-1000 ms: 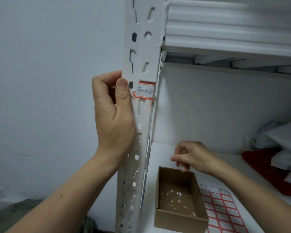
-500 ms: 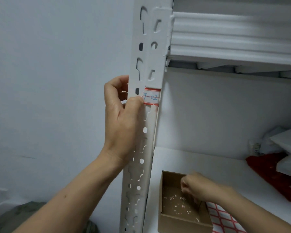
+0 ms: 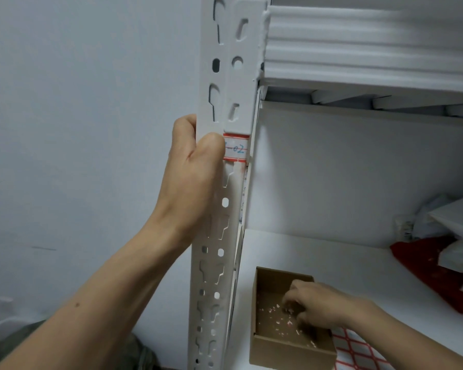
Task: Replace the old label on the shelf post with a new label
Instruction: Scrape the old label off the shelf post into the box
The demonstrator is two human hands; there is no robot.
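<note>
lower right, the right hand (image 3: 313, 305) had dropped into the cardboard box (image 3: 284, 348), its grip unclear; at centre, the left hand (image 3: 193, 177) gripped the perforated white shelf post (image 3: 225, 76), thumb on the red-bordered label (image 3: 237, 149) reading "02".

Storeroom or stock area. Evidence: white slotted-steel shelf post (image 3: 226, 84) at 12 o'clock, carrying a handwritten red-bordered label (image 3: 237, 149); stacked white foam sheets (image 3: 372, 44) at 1 o'clock; cardboard box (image 3: 286, 351) and sheet of red-bordered labels (image 3: 358, 352) on the shelf (image 3: 332, 257) at 5 o'clock.
</note>
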